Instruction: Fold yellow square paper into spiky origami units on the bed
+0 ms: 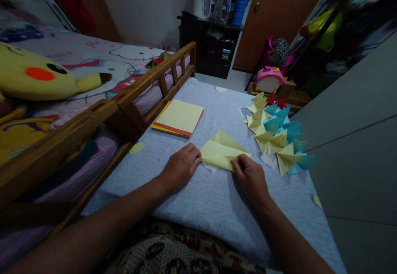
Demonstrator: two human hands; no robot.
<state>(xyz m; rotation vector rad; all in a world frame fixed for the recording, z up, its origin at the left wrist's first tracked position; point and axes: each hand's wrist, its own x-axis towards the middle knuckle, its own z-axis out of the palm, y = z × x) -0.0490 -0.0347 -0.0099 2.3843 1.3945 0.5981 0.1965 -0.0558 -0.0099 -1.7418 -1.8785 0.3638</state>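
- Pinching a pale yellow paper (220, 148) at both ends, two bare hands work over the cloth-covered counter (221, 108); the paper lies at the middle, its pointed flap toward twelve o'clock and a folded band along its near edge.
- The left hand (183, 163), between eight and nine o'clock of the paper, has thumb and fingertips together on its left corner.
- The right hand (250, 178), between four and five o'clock, has thumb and curled fingers clamped on the folded band near its right end.
- At ten o'clock sits a stack of square sheets (181, 115), pale yellow on top, with orange-red and deeper yellow edges showing below.
- Between two and three o'clock stand rows of folded paper pieces (273, 139), pointed: yellow nearest the paper, blue beyond, red at the far end.
- Past the stack, toward ten o'clock, runs a wooden bed rail (155, 82).
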